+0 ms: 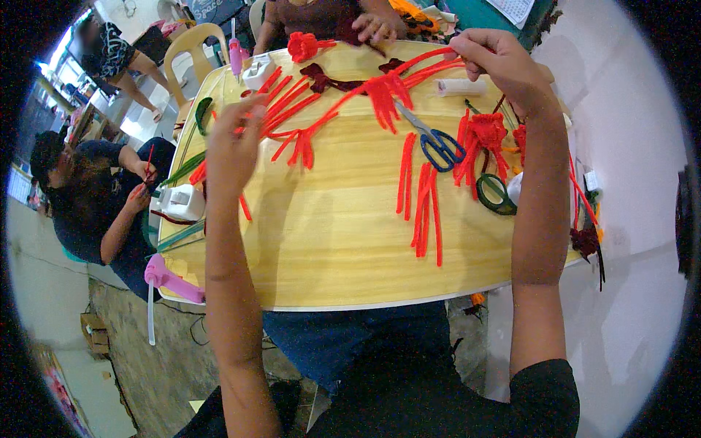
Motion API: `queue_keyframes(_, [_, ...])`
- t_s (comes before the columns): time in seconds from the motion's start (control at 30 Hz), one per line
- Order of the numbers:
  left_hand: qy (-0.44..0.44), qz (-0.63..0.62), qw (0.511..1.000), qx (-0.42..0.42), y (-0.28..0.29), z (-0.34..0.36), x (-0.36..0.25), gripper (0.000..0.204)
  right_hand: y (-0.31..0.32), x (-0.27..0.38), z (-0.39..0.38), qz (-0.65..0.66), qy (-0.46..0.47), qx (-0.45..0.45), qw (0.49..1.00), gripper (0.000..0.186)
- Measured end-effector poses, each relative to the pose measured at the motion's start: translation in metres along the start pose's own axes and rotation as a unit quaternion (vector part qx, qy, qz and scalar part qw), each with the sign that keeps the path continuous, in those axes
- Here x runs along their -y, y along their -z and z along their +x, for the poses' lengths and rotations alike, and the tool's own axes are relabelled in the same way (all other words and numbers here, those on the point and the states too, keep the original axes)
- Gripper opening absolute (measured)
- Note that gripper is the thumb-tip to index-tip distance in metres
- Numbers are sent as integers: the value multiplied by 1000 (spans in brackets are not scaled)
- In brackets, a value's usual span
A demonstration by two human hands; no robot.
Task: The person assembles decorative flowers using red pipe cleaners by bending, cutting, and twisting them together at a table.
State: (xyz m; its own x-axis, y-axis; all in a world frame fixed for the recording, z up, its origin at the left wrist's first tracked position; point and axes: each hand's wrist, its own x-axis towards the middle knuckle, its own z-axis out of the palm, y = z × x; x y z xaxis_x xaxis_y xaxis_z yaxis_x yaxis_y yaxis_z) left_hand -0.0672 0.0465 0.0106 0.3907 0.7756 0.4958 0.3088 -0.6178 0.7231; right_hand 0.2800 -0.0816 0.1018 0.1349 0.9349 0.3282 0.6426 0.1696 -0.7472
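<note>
My right hand [496, 64], at the far right of the table, pinches one end of bright red fuzzy pipe cleaners [420, 60] between thumb and fingers. The joined strands run leftward, with cut tufts [385, 102] hanging from them. At the left, my left hand [237, 131] is closed at the strands' other end; its fingertips are partly hidden and blurred. More red pipe cleaners [292, 106] fan out beside it. Between my hands lie scissors [428, 133] with dark blue handles. Loose red pieces [423, 212] rest nearer me.
Right side: a red fuzzy flower [488, 133], green tape roll [502, 208] and white roll [461, 87]. Left side: a white tape dispenser [182, 203] and pink glue gun [174, 282]. Another glue gun [235, 58] stands far left. Co-workers sit left [95, 190] and opposite [318, 18].
</note>
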Motion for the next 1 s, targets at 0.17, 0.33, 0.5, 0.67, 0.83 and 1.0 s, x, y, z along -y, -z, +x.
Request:
queue_keyframes(0.17, [-94, 265, 952, 125, -30, -20, 6, 33, -2, -5, 5, 52, -36, -8, 998, 27])
queue_keyframes(0.33, [-21, 321, 934, 156, -18, -20, -13, 31, -11, -12, 8, 218, -88, -10, 972, 27])
queue_keyframes(0.5, [63, 329, 916, 222, 17, -19, -16, 32, -58, -19, 12, 186, -80, -9, 979, 32])
queue_keyframes(0.67, [120, 251, 923, 264, 41, -20, -24, 38, -84, -18, 13, -61, -37, 65, 995, 37])
queue_keyframes(0.83, [129, -23, 914, 383, 24, -24, -50, 33, -18, 19, -1, -76, -5, 3, 997, 37])
queue_keyframes(1.0, [-75, 111, 974, 184, -1, -15, -37, 18, 38, 92, -60, -133, 69, -193, 970, 37])
